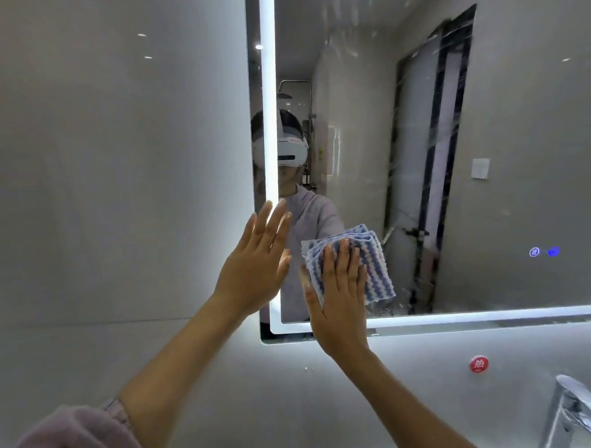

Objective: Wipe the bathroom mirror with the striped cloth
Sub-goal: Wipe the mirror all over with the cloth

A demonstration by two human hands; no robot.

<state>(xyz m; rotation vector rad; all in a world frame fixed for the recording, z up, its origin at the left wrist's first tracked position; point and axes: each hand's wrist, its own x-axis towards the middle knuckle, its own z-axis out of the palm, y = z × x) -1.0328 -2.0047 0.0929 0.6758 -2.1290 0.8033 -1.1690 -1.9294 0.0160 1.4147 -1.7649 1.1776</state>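
The bathroom mirror (504, 147) hangs on the wall with a lit strip along its left and bottom edges; streaks show on the glass at the right. A folded blue-and-white striped cloth (373, 264) lies flat against the mirror's lower left corner. My right hand (341, 289) presses the cloth to the glass with straight fingers spread over it. My left hand (255, 263) is flat with straight fingers against the mirror's lit left edge, holding nothing.
A grey tiled wall (115, 164) lies left of and below the mirror. A chrome tap (576, 411) stands at the bottom right, with a round red sticker (478, 364) on the wall above it. Blue touch buttons (544, 252) glow on the mirror's right side.
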